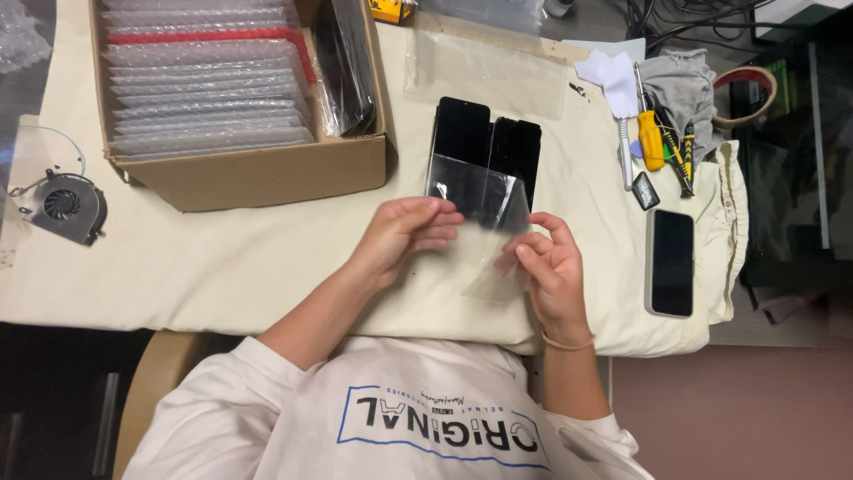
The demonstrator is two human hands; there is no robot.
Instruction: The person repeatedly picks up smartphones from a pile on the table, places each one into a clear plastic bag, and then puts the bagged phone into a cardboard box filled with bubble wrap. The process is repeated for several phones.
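My left hand (pixel 404 233) and my right hand (pixel 549 267) both pinch a clear plastic sleeve (pixel 475 200) over the cream cloth-covered table (pixel 222 258). The sleeve is held just above the near ends of two black phone screen panels (pixel 484 142) that lie side by side on the cloth. Its lower part hangs loose between my hands. Whether anything is inside the sleeve I cannot tell.
A cardboard box (pixel 258 173) of bubble-wrapped items stands at the back left, with a small cooling fan (pixel 67 206) beside it. On the right lie a phone (pixel 672 262), a yellow screwdriver (pixel 650 138), white and grey cloths and a tape roll (pixel 751 93). Another clear bag (pixel 484 62) lies behind.
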